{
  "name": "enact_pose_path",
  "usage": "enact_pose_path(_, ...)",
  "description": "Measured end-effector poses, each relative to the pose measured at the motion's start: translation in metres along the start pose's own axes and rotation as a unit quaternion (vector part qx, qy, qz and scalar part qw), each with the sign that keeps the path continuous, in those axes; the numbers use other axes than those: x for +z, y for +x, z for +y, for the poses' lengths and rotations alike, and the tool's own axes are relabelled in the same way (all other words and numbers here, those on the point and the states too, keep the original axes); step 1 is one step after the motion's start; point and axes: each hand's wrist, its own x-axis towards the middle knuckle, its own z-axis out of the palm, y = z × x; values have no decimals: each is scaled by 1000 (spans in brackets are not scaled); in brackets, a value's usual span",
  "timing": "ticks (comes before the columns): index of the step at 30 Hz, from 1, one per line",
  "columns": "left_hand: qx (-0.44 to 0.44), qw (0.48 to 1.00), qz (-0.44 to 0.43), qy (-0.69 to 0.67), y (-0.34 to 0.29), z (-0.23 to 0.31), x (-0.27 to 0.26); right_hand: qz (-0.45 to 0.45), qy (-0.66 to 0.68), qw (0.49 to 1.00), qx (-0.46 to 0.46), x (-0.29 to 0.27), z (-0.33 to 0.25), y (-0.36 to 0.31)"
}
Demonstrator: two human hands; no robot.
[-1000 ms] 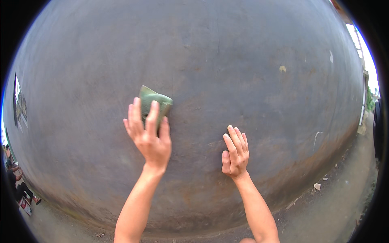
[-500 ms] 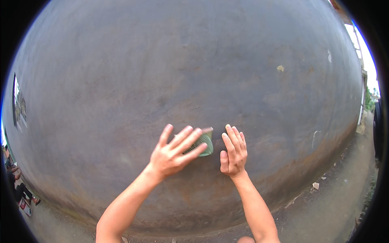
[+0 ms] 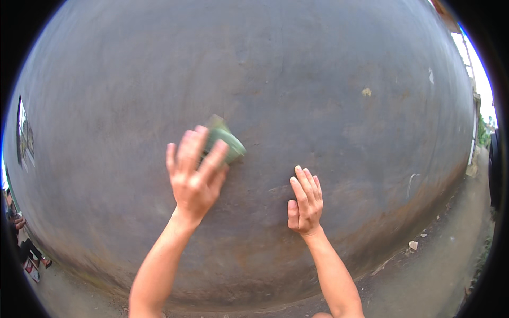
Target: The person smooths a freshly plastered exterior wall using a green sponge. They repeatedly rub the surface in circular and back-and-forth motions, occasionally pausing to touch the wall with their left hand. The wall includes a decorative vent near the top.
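Note:
My left hand (image 3: pixel 192 177) is blurred by motion against the grey wall (image 3: pixel 297 95), its fingers somewhat spread. Beneath it is a green pad or folded sheet (image 3: pixel 225 142) with a pale tan corner, pressed to the wall. The fingers cover part of this pad, so its exact kind cannot be made out. To the right and a little lower, my right hand (image 3: pixel 307 204) rests flat on the wall, fingers stretched upward and thumb apart, holding nothing.
A pale patch (image 3: pixel 366 92) marks the wall at upper right. A dirt path (image 3: pixel 435 265) with a pale stone chip (image 3: pixel 413 245) runs along its foot. At far left are a window (image 3: pixel 25 132) and a seated person's legs (image 3: pixel 33 252).
My left hand has swept up and to the left, carrying the green pad across the wall and turning upright. My right hand has stayed in nearly the same place.

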Motion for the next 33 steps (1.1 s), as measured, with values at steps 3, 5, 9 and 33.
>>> enact_pose_path(3, -75, 997, 24, 12, -24, 29, 5, -3, 8, 1000, 2, 5, -1, -6)
enact_pose_path(5, 206, 972, -102, -44, -65, 37, 7, -3, 17, 1000, 0, 9, -4, -6)
enact_pose_path(9, 314, 929, -179, -73, -51, 13, 0, 2, 20, 1000, -9, 5, -2, -2)
enact_pose_path(33, 218, 970, -97, -45, -42, 22, 12, -4, 20, 1000, -6, 4, 0, -11)
